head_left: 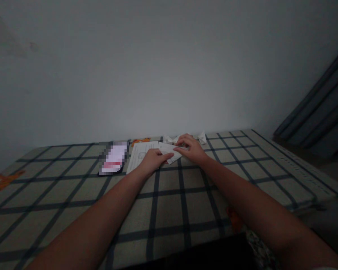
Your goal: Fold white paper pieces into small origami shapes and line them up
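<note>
Between my two hands is a folded piece of white paper point(169, 153) with faint print on it, held just above the checked cloth. My left hand point(153, 160) pinches its left side, thumb on top. At its right side, my right hand point(192, 150) grips the paper between thumb and curled fingers. Flat printed sheets point(138, 155) lie under and beside my left hand. Behind my hands stand small folded white paper pieces; one paper piece point(202, 138) shows to the right and another paper piece point(167, 139) to the left, partly hidden.
A phone point(113, 159) with a lit, blurred screen lies left of the sheets. The checked cloth point(169, 210) covers the surface, with orange patterned patches point(5, 181) on it. A pale wall point(163, 67) rises behind. Dark curtain folds point(321, 101) hang at the right.
</note>
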`<move>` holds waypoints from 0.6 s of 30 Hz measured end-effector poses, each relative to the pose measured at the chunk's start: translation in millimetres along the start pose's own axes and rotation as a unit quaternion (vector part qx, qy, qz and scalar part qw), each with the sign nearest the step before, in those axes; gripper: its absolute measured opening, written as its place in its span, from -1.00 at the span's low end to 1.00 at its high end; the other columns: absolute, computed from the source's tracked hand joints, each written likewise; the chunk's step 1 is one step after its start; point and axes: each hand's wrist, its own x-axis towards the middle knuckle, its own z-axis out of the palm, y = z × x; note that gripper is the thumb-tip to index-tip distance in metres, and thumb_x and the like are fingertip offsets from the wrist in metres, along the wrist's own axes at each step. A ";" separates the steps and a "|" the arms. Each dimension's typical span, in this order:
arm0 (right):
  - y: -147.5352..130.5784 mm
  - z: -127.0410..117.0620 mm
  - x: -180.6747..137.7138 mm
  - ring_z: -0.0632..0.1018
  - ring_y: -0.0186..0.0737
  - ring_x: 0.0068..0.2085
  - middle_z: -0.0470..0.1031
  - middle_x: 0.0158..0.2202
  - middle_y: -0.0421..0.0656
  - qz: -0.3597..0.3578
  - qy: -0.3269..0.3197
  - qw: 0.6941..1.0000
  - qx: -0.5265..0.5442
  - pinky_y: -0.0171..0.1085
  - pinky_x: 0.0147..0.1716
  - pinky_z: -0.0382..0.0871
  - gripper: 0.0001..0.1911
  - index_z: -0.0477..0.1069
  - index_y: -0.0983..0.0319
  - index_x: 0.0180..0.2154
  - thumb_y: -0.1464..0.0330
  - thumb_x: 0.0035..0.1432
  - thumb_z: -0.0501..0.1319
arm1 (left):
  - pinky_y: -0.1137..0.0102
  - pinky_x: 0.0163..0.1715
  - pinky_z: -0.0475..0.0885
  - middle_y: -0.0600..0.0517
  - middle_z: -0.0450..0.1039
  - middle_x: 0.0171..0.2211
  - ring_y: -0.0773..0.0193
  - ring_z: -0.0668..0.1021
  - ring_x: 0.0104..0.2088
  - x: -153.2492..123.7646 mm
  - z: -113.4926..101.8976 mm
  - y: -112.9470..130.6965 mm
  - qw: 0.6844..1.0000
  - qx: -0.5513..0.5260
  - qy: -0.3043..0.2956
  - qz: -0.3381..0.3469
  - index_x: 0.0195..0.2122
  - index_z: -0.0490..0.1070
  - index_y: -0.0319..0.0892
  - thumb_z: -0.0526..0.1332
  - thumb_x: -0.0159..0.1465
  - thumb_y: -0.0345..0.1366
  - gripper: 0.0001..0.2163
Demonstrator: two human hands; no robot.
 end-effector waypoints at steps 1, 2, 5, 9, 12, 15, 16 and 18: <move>-0.5 0.4 0.2 0.43 -0.27 -0.20 0.40 -0.27 -0.13 -0.002 -0.005 1.000 0.004 -0.31 -0.29 0.32 -0.87 0.44 0.25 -0.37 0.31 0.04 0.27 | 0.47 -0.62 0.14 -0.01 0.45 -0.61 0.37 0.36 -0.63 0.2 -0.3 -0.9 1.000 0.022 0.000 -0.001 -0.51 0.52 -0.29 0.29 0.00 -0.02 -0.64; -0.9 0.8 0.4 0.43 -0.29 -0.22 0.40 -0.30 -0.14 -0.005 -0.008 1.000 0.007 -0.32 -0.30 0.31 -0.88 0.42 0.25 -0.39 0.33 0.04 0.27 | 0.47 -0.64 0.12 0.00 0.42 -0.65 0.37 0.35 -0.65 0.4 -0.7 -1.6 0.999 0.038 0.000 -0.002 -0.55 0.50 -0.29 0.29 -0.01 -0.01 -0.64; -1.7 1.9 1.1 0.43 -0.32 -0.30 0.40 -0.38 -0.17 -0.011 -0.006 1.000 0.008 -0.33 -0.31 0.30 -0.89 0.40 0.26 -0.44 0.35 0.04 0.27 | 0.46 -0.65 0.12 0.01 0.40 -0.69 0.36 0.35 -0.66 0.7 -1.5 -2.2 0.999 0.047 -0.003 -0.004 -0.58 0.50 -0.28 0.29 -0.02 -0.02 -0.65; -2.6 2.8 1.4 0.45 -0.32 -0.32 0.45 -0.42 -0.16 -0.012 0.001 1.000 0.007 -0.32 -0.29 0.32 -0.88 0.44 0.26 -0.47 0.35 0.03 0.29 | 0.46 -0.61 0.19 -0.03 0.47 -0.62 0.30 0.43 -0.60 0.4 -1.4 -2.2 1.000 0.020 -0.006 0.002 -0.52 0.53 -0.28 0.31 -0.02 -0.05 -0.68; -3.0 3.4 1.1 0.48 -0.30 -0.31 0.48 -0.41 -0.14 -0.025 0.011 1.000 0.008 -0.30 -0.27 0.34 -0.89 0.48 0.25 -0.46 0.34 0.05 0.28 | 0.45 -0.58 0.24 -0.06 0.51 -0.56 0.28 0.47 -0.57 -1.2 0.1 -0.5 1.000 -0.006 -0.006 -0.008 -0.47 0.54 -0.29 0.33 -0.02 -0.07 -0.68; -2.0 3.7 0.7 0.48 -0.28 -0.29 0.49 -0.39 -0.13 -0.049 0.018 0.999 -0.004 -0.27 -0.24 0.35 -0.89 0.52 0.23 -0.43 0.33 0.07 0.26 | 0.44 -0.53 0.31 -0.09 0.55 -0.48 0.27 0.49 -0.53 -3.9 3.0 4.5 0.998 -0.062 -0.010 -0.015 -0.43 0.55 -0.29 0.34 -0.01 -0.11 -0.70; -1.2 3.6 0.5 0.48 -0.27 -0.28 0.49 -0.38 -0.13 -0.058 0.018 0.998 -0.015 -0.26 -0.23 0.35 -0.88 0.54 0.22 -0.40 0.33 0.09 0.25 | 0.44 -0.50 0.34 -0.10 0.56 -0.43 0.27 0.51 -0.50 -4.8 4.1 6.4 0.996 -0.089 -0.012 -0.015 -0.41 0.55 -0.29 0.35 -0.02 -0.13 -0.71; 1.0 3.1 0.1 0.48 -0.26 -0.24 0.50 -0.34 -0.11 -0.069 0.014 0.997 -0.042 -0.24 -0.21 0.35 -0.86 0.56 0.19 -0.33 0.34 0.12 0.21 | 0.41 -0.42 0.39 -0.12 0.57 -0.34 0.24 0.54 -0.43 -5.6 6.2 9.6 0.989 -0.146 -0.010 -0.022 -0.35 0.55 -0.29 0.37 -0.04 -0.19 -0.71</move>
